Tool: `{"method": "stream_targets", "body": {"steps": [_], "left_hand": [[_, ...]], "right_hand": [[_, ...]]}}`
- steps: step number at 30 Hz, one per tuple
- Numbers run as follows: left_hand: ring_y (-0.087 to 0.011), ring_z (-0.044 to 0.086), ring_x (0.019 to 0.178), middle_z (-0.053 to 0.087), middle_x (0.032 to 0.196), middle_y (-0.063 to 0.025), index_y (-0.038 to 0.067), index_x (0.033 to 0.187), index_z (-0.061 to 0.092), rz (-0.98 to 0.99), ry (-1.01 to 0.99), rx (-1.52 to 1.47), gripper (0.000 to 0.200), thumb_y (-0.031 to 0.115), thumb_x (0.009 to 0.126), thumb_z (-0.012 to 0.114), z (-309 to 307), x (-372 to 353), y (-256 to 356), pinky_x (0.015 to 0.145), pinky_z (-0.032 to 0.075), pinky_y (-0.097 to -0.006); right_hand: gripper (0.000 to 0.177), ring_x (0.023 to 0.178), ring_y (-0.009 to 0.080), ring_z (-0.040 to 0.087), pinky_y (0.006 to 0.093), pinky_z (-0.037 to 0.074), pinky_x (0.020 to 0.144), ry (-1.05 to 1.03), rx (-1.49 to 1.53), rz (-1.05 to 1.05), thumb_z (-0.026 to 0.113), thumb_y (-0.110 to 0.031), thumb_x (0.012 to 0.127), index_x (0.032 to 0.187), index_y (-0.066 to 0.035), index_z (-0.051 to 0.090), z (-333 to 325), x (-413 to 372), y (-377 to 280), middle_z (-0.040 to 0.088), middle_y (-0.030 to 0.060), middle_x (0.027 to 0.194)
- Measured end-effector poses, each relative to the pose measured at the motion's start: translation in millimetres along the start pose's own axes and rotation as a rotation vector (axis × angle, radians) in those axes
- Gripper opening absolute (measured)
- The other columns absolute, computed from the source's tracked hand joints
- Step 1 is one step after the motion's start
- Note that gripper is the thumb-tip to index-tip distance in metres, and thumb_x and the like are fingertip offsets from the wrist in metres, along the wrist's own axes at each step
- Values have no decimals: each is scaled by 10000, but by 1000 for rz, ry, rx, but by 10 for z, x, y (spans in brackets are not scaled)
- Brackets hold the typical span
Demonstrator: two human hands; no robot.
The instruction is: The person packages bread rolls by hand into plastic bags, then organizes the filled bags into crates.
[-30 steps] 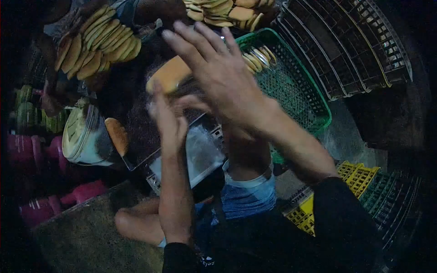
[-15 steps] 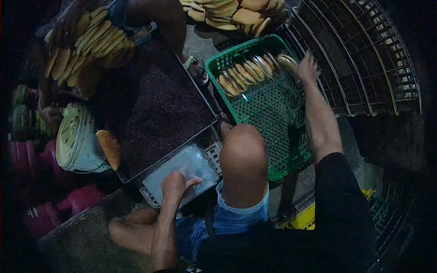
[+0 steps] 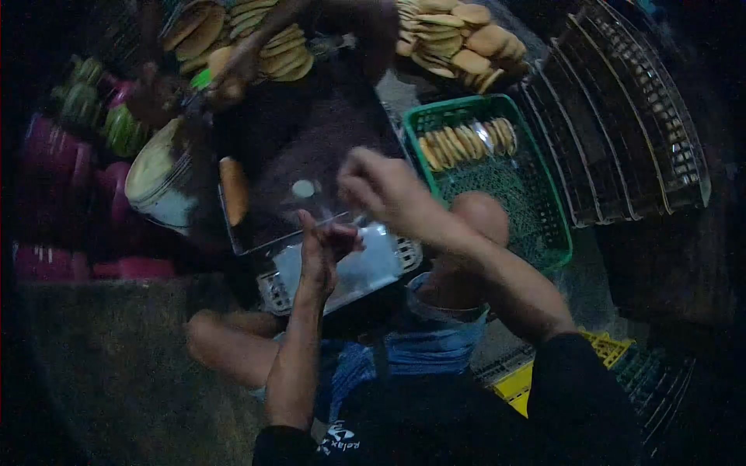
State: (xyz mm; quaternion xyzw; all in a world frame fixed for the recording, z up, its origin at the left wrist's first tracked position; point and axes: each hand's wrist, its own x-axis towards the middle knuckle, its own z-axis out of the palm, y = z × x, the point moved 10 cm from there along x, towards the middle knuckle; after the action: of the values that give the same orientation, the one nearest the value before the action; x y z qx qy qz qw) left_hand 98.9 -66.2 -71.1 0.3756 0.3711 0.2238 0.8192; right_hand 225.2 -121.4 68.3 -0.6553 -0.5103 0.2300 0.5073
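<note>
My left hand (image 3: 322, 252) is over the flat stack of clear plastic sheets or bags (image 3: 369, 260), thumb up and apart from loosely bent fingers. My right hand (image 3: 381, 186), smeared by motion, hovers just beyond it with curled fingers; I cannot tell what is in them. The stack lies in a white plastic basket (image 3: 276, 293) in front of my lap. Past it is a large metal-edged tray of dark grainy stuff (image 3: 272, 132), where a pale round disc (image 3: 303, 189) shows. To the right, a green crate (image 3: 566, 248) holds a row of wrapped buns (image 3: 466, 144).
A brown-handled tool (image 3: 233, 190) leans on the tray's left edge beside a white bucket (image 3: 159, 179). Another person's hand (image 3: 229, 85) works near piled flat buns (image 3: 284, 54). More buns (image 3: 458, 39) lie at the back. Wire racks (image 3: 614, 124) stand right; a yellow crate (image 3: 517, 384) is at my side.
My right hand has left the green crate's far right corner and swung left beside my left hand. My left hand has lifted from the plastic stack. The view has shifted.
</note>
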Motion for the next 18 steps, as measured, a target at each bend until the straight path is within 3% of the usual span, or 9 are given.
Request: {"method": "stream_targets", "body": {"steps": [1,2,4,7,9,10,11,15,18], "left_hand": [[-149,612,594,648,720,-60,42,747,649,-31,24,-174,271,279,877,665,-101,67,68,582,512,-300],[-150,617,614,650,729,-60,44,758,653,-57,53,-349,270,288,873,670,-200,133,137,607,518,-309],[-156,620,661,651,740,-57,41,785,661,179,123,-441,293,323,866,676,-515,313,529,667,518,-322],[-159,611,707,651,778,-52,27,822,659,632,343,3,307,330,866,676,-1181,138,1346,687,503,-333],[-163,604,703,649,794,-44,23,865,650,1078,734,400,321,343,862,679,-1635,-370,1971,657,496,-336],[-153,605,684,654,791,-44,21,862,646,878,1020,418,321,342,865,669,-1777,-747,2238,656,494,-339],[-184,641,730,670,762,-72,33,846,638,994,809,-118,315,346,884,629,-2029,-757,2333,706,494,-358],[-283,651,937,669,953,-194,41,835,595,525,48,-926,264,291,911,563,-2338,-396,2052,887,472,-498],[-292,583,1079,589,1155,-209,16,1116,556,533,305,-738,476,432,886,574,-1926,-442,1942,1014,406,-491]], "right_hand": [[104,696,170,639,296,501,516,71,132,-76,579,-133,907,918,-35,548,-62,-52,82,575,64,723],[135,714,155,637,244,516,488,44,612,346,575,-157,918,954,-33,537,56,-217,280,598,67,787],[204,624,146,630,227,526,478,106,618,382,572,-197,928,972,-2,528,102,-192,402,608,74,771],[308,533,91,583,204,456,432,61,516,432,527,-318,955,858,-28,560,383,40,399,573,24,656],[350,547,86,565,226,451,469,45,453,321,531,-354,950,827,-29,572,927,450,466,586,28,681],[344,711,140,628,273,516,615,4,393,263,564,-351,932,920,-8,585,1370,709,609,637,103,841],[463,1014,244,601,431,471,897,63,175,236,636,-407,866,1052,12,571,1669,848,588,617,186,1066],[645,1242,311,445,563,233,1073,465,-586,220,700,-472,772,1152,24,539,2468,949,722,565,214,1197],[607,1251,327,428,581,204,1072,427,-545,318,709,-442,745,1116,17,567,2571,959,917,572,196,1196]]}}
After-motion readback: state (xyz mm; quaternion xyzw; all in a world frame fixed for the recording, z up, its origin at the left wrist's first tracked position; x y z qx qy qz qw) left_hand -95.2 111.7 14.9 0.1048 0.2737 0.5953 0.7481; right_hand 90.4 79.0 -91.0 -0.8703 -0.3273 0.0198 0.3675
